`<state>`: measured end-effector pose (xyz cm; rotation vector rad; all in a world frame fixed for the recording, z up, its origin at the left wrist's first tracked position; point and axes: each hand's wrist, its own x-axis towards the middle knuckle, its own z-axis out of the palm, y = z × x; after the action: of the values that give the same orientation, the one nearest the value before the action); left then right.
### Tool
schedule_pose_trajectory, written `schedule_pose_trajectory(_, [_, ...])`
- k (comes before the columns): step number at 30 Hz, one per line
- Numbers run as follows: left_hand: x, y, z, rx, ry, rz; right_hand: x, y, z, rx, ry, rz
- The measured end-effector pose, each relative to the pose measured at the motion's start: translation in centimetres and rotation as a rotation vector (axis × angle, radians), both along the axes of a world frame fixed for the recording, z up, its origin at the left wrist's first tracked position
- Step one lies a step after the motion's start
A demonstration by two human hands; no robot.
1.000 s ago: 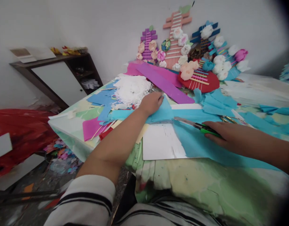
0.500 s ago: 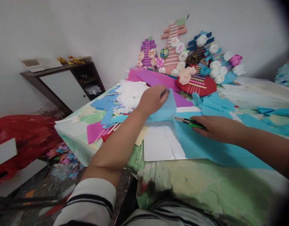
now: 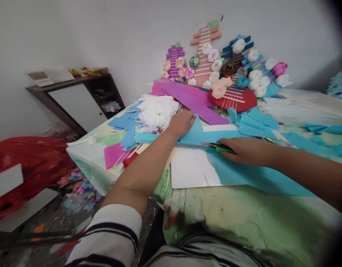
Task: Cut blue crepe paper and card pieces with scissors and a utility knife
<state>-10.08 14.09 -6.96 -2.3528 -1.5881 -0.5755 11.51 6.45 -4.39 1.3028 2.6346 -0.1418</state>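
Observation:
My left hand (image 3: pixel 183 122) is closed on the edge of a light blue paper piece (image 3: pixel 195 129), with the fingertips partly hidden. My right hand (image 3: pixel 234 149) grips a green and black utility knife (image 3: pixel 221 147), its blade pointing left at the fold of the blue paper. Below the knife, a large blue sheet (image 3: pixel 260 178) spreads to the right over a white board (image 3: pixel 191 168) with dark cut marks. Gold-handled scissors (image 3: pixel 269 140) lie partly hidden behind my right wrist.
White shredded paper (image 3: pixel 159 111) is heaped left of my left hand. Purple paper strips (image 3: pixel 198 105) lie behind it. Decorated crafts with paper flowers (image 3: pixel 205 55) lean against the wall. A dark cabinet (image 3: pixel 76 100) stands at left, near a red bag (image 3: pixel 28 159) on the floor.
My left hand has come down a little with the blue paper, which now lies lower and flatter. The knife has shifted slightly left and down. The scissors have come into view.

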Motion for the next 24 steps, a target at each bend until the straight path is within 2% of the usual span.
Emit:
schedule_pose_trajectory(4, [-0.3,0.8,-1.2,-0.044,0.019,0.008,0.7,-0.3,-0.3,0.027,-0.036,-0.08])
schedule_pose_trajectory(7, [-0.4,1.0,-1.5,-0.065,0.031,0.004,0.6,-0.4,-0.3,0.007,-0.034,-0.074])
schedule_pose_trajectory(14, [-0.6,1.1,-2.0,-0.111,0.07,-0.001,-0.7,-0.5,-0.3,-0.011,-0.029,-0.05])
schedule_pose_trajectory(24, [-0.7,1.3,-2.3,-0.171,0.101,-0.014,0.8,-0.9,-0.5,-0.053,-0.009,-0.094])
